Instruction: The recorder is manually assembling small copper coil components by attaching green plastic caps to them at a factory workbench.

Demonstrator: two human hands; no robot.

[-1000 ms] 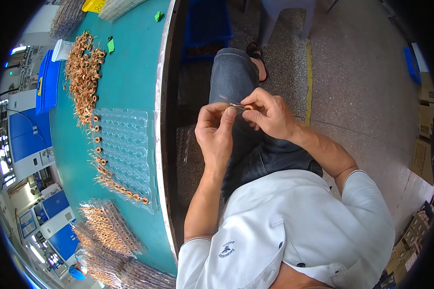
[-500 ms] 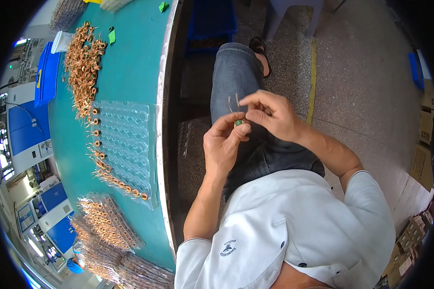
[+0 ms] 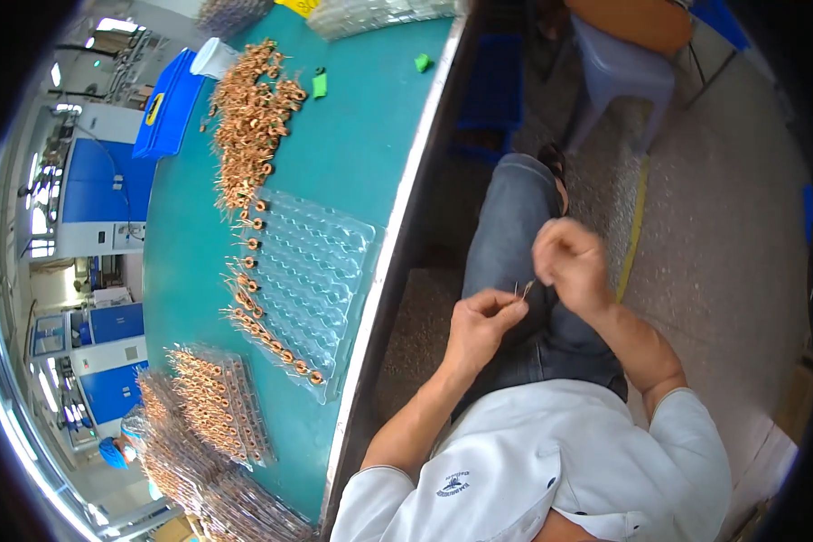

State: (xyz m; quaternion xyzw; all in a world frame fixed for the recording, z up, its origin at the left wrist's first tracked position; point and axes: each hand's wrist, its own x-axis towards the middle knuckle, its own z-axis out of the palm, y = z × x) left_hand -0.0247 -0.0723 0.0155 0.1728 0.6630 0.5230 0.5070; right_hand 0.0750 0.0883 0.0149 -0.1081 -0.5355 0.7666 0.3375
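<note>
Above my lap, my left hand [image 3: 484, 332] pinches a small copper-wound ring coil between thumb and fingers. Its ring is covered by the fingertips; only the thin wire leads [image 3: 522, 290] stick up. My right hand [image 3: 573, 267] is just beyond and to the right of the leads, fingers curled and smeared by motion. Whether it touches a wire cannot be made out. On the green table to the left lies a clear plastic tray [image 3: 309, 262] with round pockets. Several copper ring coils [image 3: 286, 355] sit along its left and near edges, leads pointing outward.
A heap of loose coils [image 3: 251, 126] lies beyond the tray, beside a blue bin [image 3: 165, 107] and a white cup [image 3: 214, 59]. Stacked filled trays [image 3: 210, 406] stand at the table's near left. Green scraps [image 3: 320, 86] lie farther back. A plastic stool [image 3: 620, 77] stands on the floor ahead.
The view has shifted, so table and lap appear farther right. My right hand has lifted off the coil's leads and its fingers have curled. My left hand still pinches the coil, now tucked out of sight.
</note>
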